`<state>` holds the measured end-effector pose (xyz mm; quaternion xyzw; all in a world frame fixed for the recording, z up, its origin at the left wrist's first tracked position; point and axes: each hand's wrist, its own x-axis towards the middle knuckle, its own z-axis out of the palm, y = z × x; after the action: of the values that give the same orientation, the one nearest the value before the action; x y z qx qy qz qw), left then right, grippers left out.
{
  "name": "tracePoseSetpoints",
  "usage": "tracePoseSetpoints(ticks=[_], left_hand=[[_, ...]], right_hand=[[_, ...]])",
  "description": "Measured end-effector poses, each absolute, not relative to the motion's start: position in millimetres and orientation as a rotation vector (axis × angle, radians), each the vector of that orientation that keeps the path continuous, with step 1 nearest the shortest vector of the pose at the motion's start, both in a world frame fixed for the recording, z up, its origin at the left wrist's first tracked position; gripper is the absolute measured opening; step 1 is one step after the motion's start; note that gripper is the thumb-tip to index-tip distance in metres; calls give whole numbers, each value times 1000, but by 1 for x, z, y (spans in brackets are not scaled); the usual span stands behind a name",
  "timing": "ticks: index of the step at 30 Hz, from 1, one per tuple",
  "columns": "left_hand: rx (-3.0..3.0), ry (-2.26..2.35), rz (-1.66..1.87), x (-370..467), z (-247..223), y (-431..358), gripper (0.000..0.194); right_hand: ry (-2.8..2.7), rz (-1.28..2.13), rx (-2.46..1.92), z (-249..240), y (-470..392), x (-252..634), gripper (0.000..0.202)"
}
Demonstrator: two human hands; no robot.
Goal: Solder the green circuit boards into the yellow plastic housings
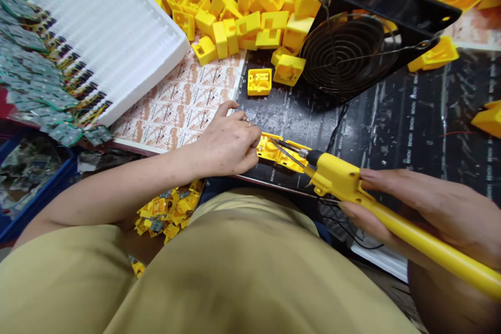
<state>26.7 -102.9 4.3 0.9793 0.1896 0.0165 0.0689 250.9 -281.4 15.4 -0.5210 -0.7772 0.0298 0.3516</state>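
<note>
A yellow soldering gun (336,172) with a metal tip is gripped by my right hand (426,209), fingers closed on its body. The tip and a thin feed tube reach down over an opened yellow plastic casing (291,159), two halves lying side by side near the table's front edge. My left hand (230,143), a ring on one finger, is at the casing's left end with curled fingertips holding it. The fingertips are partly hidden. Beyond the hand, a single yellow casing half (259,82) lies with its hollow side up.
A black fan (344,52) with a wire guard stands behind the work spot, its cable running forward. Yellow casings (250,26) are heaped at the back. To the left, a white foam block (117,36) carries wired circuit boards (39,73). More yellow parts (168,211) sit below the table edge.
</note>
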Motion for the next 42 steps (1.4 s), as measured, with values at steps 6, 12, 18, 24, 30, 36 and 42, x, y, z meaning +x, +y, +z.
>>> tracePoseSetpoints(ticks=[6, 12, 18, 24, 30, 36, 42], left_hand=[[2956, 543, 120, 24, 3, -103, 19], [2962, 541, 141, 23, 0, -102, 19], [2952, 545, 175, 24, 0, -101, 20], [2962, 525, 150, 24, -1, -99, 20], [2956, 532, 108, 27, 0, -100, 20], [2965, 530, 98, 28, 1, -100, 18], [2963, 532, 77, 29, 1, -100, 18]], right_hand=[[-2052, 197, -1297, 22, -279, 249, 24], [-2129, 208, -1191, 29, -267, 248, 33], [-2096, 250, -1220, 33, -266, 251, 26], [-2134, 228, -1149, 30, -265, 249, 29], [-2195, 187, -1113, 26, -269, 270, 50], [-2119, 121, -1188, 20, -274, 277, 62], [-1989, 119, -1392, 22, -276, 260, 48]])
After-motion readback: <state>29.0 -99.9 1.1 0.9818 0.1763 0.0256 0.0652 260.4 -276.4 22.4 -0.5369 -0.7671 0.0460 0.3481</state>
